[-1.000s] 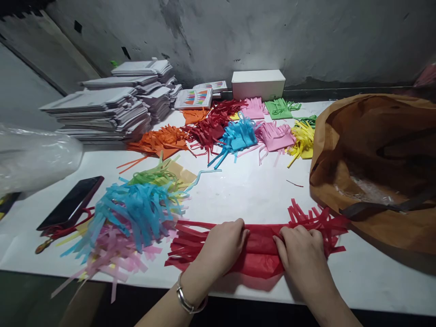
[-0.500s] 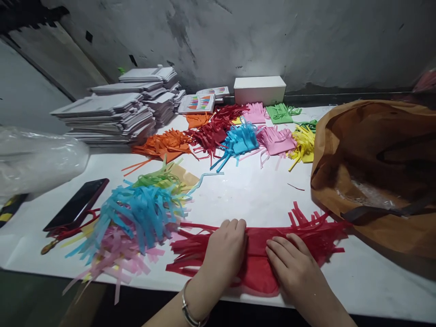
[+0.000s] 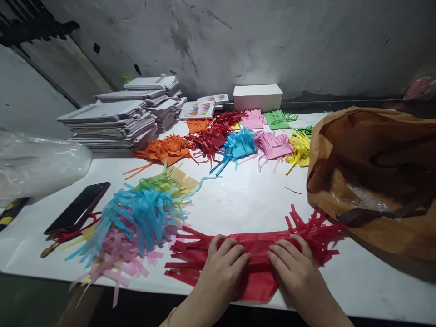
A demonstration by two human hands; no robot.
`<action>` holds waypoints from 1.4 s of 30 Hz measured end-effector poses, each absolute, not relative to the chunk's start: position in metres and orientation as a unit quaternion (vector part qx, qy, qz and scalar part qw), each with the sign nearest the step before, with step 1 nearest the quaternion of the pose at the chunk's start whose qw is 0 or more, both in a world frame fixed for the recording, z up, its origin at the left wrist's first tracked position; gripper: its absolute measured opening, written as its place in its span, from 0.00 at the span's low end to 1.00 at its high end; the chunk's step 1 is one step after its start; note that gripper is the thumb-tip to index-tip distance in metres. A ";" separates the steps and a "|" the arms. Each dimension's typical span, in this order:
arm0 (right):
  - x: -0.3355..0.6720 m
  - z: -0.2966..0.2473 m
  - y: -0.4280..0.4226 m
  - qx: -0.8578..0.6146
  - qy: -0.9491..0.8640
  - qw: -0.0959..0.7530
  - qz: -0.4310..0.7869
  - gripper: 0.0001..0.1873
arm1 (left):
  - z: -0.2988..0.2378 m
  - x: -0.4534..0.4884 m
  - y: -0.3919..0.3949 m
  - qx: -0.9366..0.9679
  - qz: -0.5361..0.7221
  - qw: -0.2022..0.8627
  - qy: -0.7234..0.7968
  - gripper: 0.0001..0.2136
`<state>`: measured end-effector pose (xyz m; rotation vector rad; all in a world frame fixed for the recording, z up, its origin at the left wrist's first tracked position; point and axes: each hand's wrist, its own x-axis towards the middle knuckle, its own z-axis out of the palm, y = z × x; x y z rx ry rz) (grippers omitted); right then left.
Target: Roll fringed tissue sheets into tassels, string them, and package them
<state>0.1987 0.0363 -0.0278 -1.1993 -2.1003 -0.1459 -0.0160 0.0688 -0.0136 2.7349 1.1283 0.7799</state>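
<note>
A sheet of red tissue paper (image 3: 257,281), cut into fringe strips at both sides, lies across the front edge of the white table in front of me. My left hand (image 3: 226,268) presses on its left half, fingers bent slightly and spread over the paper. On the right half rests my right hand (image 3: 294,261), its fingers stretched over the sheet towards the middle. Both thumbs are hidden from view. Between the hands the paper shows a crosswise fold. Left of it lies a loose heap of blue fringed tissue (image 3: 136,213) above pink fringed tissue (image 3: 119,254).
Behind are folded tassel bundles, among them orange (image 3: 166,147), blue (image 3: 240,143) and yellow (image 3: 299,150). A brown bag (image 3: 327,172) gapes at the right. Paper stacks (image 3: 112,122), a white box (image 3: 258,97), a phone (image 3: 78,206) and a plastic-wrapped roll (image 3: 44,163) also stand or lie here.
My left hand has shifted slightly down and its fingers have spread over the red paper. My right hand stays nearly in place. The near flap of the paper now looks flatter. The view has tilted slightly.
</note>
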 end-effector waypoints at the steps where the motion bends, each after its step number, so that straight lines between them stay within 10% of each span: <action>1: 0.201 -0.029 0.036 -0.471 -0.808 0.350 -0.052 0.18 | -0.013 -0.018 0.068 0.889 0.256 0.045 0.378 0.07; 15: 0.199 -0.021 0.054 -0.623 -0.749 0.210 -0.087 0.15 | 0.008 -0.011 0.088 0.835 0.109 0.041 0.537 0.08; 21: 0.187 -0.012 0.051 -0.529 -0.785 0.320 -0.052 0.15 | 0.006 -0.007 0.094 0.836 0.072 0.066 0.540 0.09; 42: 0.202 -0.032 0.044 -0.467 -0.834 0.293 -0.031 0.16 | -0.019 -0.022 0.077 0.887 0.283 0.048 0.362 0.09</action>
